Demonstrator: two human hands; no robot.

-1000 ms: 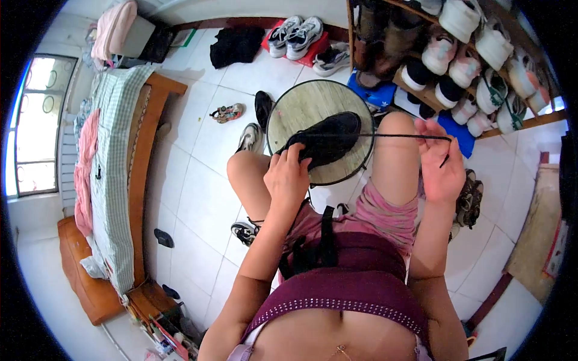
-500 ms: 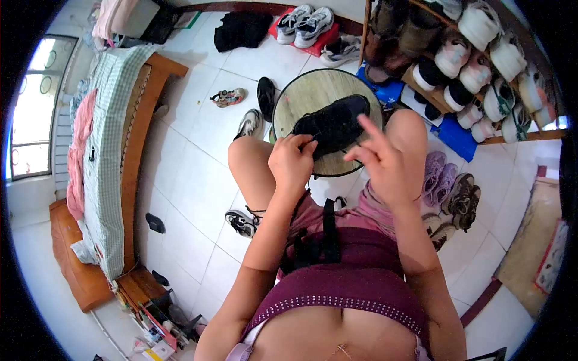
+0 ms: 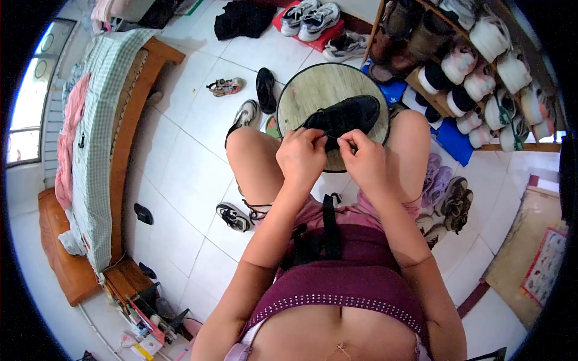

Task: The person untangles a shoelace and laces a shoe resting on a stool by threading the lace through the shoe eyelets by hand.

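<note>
A black lace-up shoe (image 3: 352, 114) lies on a round wood-grain stool top (image 3: 296, 99) between my knees, its toe toward the upper right. At the near end of the shoe, my left hand (image 3: 301, 155) pinches a dark shoelace (image 3: 329, 138) between thumb and forefinger. Just to its right, my right hand (image 3: 365, 159) is also closed in a pinch at the lace. The two sets of fingertips are a short way apart. The lace is thin and partly hidden against the dark shoe.
A shoe rack (image 3: 445, 96) full of shoes stands at the right. Single shoes lie on the tiled floor, among them a black shoe (image 3: 265, 90) and purple shoes (image 3: 438, 180). A bed (image 3: 129, 132) runs along the left. White sneakers (image 3: 319, 21) sit on a red box.
My right hand, open with the fingers apart before, has come down and left to the lace and closed. My left hand stays pinched near the shoe. The view has shifted slightly.
</note>
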